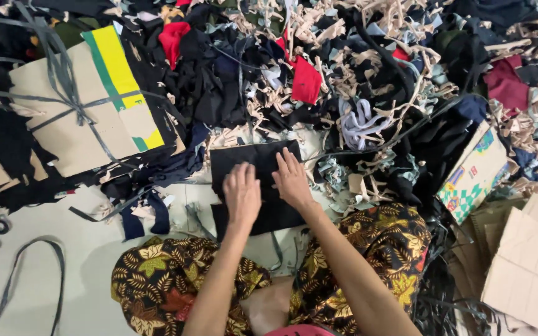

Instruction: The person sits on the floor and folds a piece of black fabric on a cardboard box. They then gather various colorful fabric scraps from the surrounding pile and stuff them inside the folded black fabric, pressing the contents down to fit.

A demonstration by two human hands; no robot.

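- Black cloth piece [253, 186]: lies flat on the pale floor [63, 274], directly in front of the person's knees, between the seated legs and the scrap heap.
- Left hand [241, 194]: rests palm down on the middle of the cloth, fingers spread; it grips nothing and appears to press the piece flat.
- Right hand [292, 180]: lies palm down just beside the left, on the right half of the cloth, fingers extended and unclenched.
- Hand placement: both palms hold the fabric against the floor, which likely keeps it smooth and square.
- Scrap heap [344, 81]: black, red and beige offcuts crowd the far edge of the cloth.
- Cardboard bundle [82, 106]: tied with strips, upper left, well apart.
- Printed box [474, 174]: right side, near the patterned knee.
- Loose dark strips [144, 218]: lie just left of the cloth.
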